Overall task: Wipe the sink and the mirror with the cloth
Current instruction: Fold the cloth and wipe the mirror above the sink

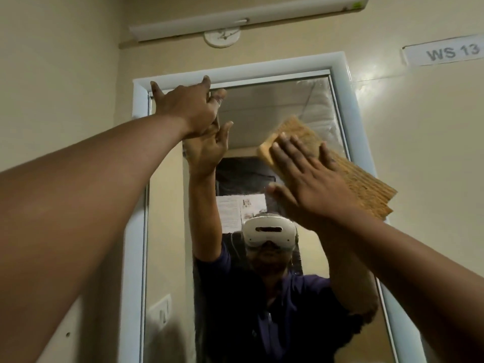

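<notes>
Up against the mirror (275,108), head view: right hand (311,184) flat on the cloth (366,189), fingers (285,153) straight and spread, pressing it to the glass. Cloth sticks out past the fingers toward 1 o'clock and past the palm toward 4 o'clock. Left hand (188,106) at 10 o'clock from the cloth, fingers loosely spread, tips on the white mirror frame (235,68) top edge, holding nothing. Sign "WS 13" (445,51) on wall at 1 o'clock.

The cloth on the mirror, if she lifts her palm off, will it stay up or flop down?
The cloth would probably drop: only the flat right hand pins it to the mirror. It looks thin, folded and ribbed, so likely light and floppy.
</notes>
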